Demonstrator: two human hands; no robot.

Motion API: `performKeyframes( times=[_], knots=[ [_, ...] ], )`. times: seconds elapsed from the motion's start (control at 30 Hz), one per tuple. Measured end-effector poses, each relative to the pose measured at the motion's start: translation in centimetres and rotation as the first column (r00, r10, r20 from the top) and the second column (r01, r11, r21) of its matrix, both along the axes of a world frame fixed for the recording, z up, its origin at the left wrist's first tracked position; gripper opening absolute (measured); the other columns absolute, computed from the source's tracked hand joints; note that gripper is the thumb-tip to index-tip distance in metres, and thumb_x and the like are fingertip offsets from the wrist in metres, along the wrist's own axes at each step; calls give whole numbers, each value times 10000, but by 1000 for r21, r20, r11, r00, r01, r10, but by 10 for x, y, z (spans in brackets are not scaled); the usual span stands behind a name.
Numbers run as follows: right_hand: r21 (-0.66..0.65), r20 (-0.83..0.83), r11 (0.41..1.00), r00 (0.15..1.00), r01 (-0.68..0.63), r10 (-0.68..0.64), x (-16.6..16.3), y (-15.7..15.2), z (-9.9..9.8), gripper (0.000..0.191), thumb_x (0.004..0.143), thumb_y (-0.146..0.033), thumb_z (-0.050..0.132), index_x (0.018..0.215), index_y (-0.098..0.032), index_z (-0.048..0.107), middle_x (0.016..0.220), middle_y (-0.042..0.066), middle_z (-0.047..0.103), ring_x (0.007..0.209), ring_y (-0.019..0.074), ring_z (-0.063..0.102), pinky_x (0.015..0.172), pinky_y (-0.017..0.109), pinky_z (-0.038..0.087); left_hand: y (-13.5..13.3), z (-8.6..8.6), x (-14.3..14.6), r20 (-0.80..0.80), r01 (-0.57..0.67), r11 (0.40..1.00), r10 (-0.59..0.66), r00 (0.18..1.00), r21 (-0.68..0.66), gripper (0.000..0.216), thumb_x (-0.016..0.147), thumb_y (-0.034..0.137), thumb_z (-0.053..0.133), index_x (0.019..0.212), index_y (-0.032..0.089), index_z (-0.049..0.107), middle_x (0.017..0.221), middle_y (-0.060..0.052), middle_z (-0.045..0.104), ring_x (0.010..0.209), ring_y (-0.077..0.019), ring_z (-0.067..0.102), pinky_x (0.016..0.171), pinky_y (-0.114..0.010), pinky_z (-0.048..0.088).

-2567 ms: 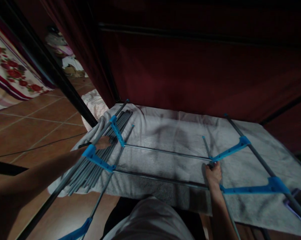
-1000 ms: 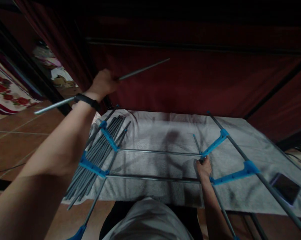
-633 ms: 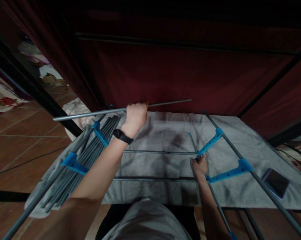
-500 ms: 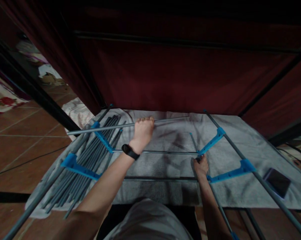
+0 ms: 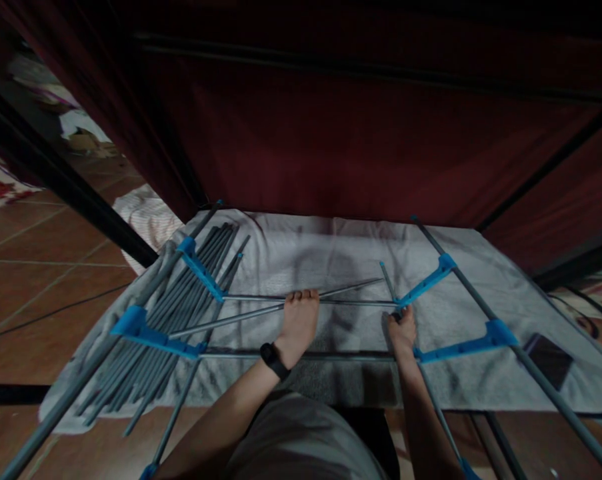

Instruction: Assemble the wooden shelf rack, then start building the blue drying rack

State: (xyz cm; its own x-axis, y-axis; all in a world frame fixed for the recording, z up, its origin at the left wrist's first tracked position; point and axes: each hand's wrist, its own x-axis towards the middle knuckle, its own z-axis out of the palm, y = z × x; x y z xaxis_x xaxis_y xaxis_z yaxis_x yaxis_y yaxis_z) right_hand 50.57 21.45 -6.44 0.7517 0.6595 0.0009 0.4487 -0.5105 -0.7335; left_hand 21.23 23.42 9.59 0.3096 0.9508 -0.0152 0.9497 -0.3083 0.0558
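Note:
My left hand [image 5: 301,319], with a dark band at the wrist, is closed over a loose grey tube [image 5: 251,316]. That tube slants over the near bench area, its right end raised towards the back and its left end over the left blue bracket [image 5: 165,341]. My right hand [image 5: 403,328] grips the frame's slanting tube just below the right rear blue bracket [image 5: 423,283]; its fingertips are partly hidden. Two crossbars, the rear crossbar [image 5: 355,303] and the front crossbar [image 5: 345,357], span between the left and right sides of the frame.
A bundle of grey tubes [image 5: 155,347] lies at the left on a pale towel [image 5: 301,253]. A dark phone [image 5: 549,360] rests at the right. Behind stands a dark red panel [image 5: 331,153]. Tiled floor [image 5: 45,280] shows at the left, with a cable [image 5: 55,310] across it.
My left hand has brought the loose tube nearer to me and slightly right, tilting it so its left end is lower in view. My right hand stays in place. The view has shifted slightly.

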Motion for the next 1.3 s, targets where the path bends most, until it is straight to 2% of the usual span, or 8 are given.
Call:
performKeyframes(
  times=[0.3,0.4,0.5,0.57,0.77,0.83,1.03,1.3],
  knots=[
    [246,45,968,997,50,-63,-6,-12,-1,887,684,-346,616,1489,-41,401,1480,280,489,1449,440,402,1228,603,253,-20,-30,-18,97,29,999,-25,995,-38,400,954,30,393,1268,117,624,1140,-147,729,1098,-268,686,986,-394,491],
    [393,-172,917,985,63,7,-17,-22,1,781,686,-345,695,1421,-175,491,1422,176,576,1360,349,512,1191,539,360,-22,-36,-21,128,65,997,-61,990,-32,400,927,8,413,1245,120,628,1124,-132,732,1081,-261,684,1002,-394,481],
    [453,-506,884,850,118,145,-33,-29,4,649,648,-367,783,1260,-269,590,1140,33,728,1009,218,691,982,408,557,-23,-42,-22,148,118,993,-112,983,-30,444,884,-24,424,1252,125,623,1131,-121,729,1077,-264,675,1001,-401,479],
    [434,-637,893,742,122,208,-44,-31,8,554,628,-379,827,1134,-255,639,972,10,767,845,189,719,860,366,605,-24,-46,-22,150,153,987,-146,978,-39,465,865,-37,428,1252,130,624,1126,-119,726,1080,-261,670,997,-399,479],
    [434,-832,889,444,147,333,-61,-37,28,428,621,-325,910,983,-220,707,926,39,804,879,216,777,899,393,641,-25,-51,-25,133,200,976,-188,973,-83,474,884,-45,393,1270,123,611,1143,-118,721,1074,-248,669,1001,-394,481],
    [445,-850,884,379,144,366,-63,-37,32,364,637,-300,909,938,-217,722,920,36,804,890,217,781,930,410,639,-26,-53,-27,132,210,973,-196,972,-96,457,897,-41,382,1250,132,617,1141,-118,723,1071,-244,671,1005,-398,481],
    [460,-864,871,315,174,394,-64,-28,34,294,657,-274,901,898,-221,741,966,31,802,934,199,775,975,381,625,-31,-63,-33,183,219,969,-196,963,-114,413,922,-8,412,1234,167,619,1137,-101,722,1077,-234,677,988,-380,491],
    [450,-873,867,309,215,377,-56,0,38,260,599,-193,892,761,-226,691,825,-14,782,789,155,751,813,303,650,-35,-58,-44,137,143,980,-124,983,-138,347,964,42,414,1177,181,651,1121,-103,735,1036,-233,696,933,-365,501]
  ],
)
